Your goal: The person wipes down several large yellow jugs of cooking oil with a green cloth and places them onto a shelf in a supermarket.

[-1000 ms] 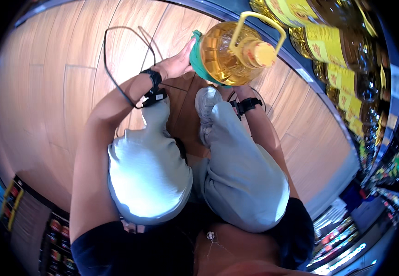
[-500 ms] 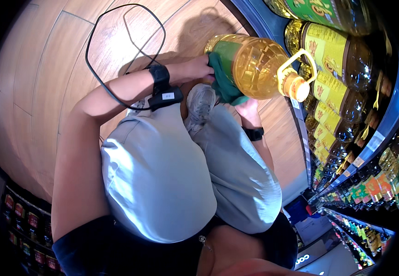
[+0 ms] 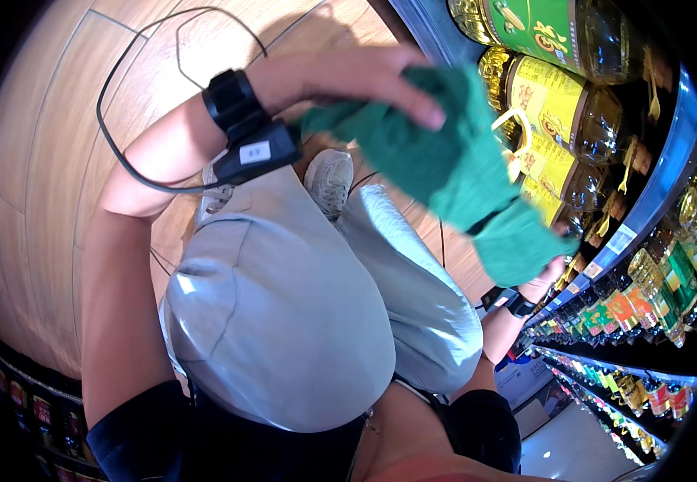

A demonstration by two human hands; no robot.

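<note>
A green cloth is stretched out in front of me, slanting from upper left to lower right. My left hand, somewhat blurred, is closed on its upper part. The cloth's lower right end is gripped by my right hand, close to the shelf. Behind the cloth, the yellow handle of a large cooking oil bottle shows; the cloth hides most of that bottle. A black band with a box-shaped device is strapped to my left wrist, and another black band circles my right wrist.
Shelves at the right hold oil bottles with yellow and green labels, behind a blue shelf edge. A black cable loops from the left wrist device over the wooden floor. Dark shelves with jars stand at lower left.
Both hands have come away from the bottle's side. The cloth, bunched against the bottle before, is now raised and spread between them; my right hand has moved right and down.
</note>
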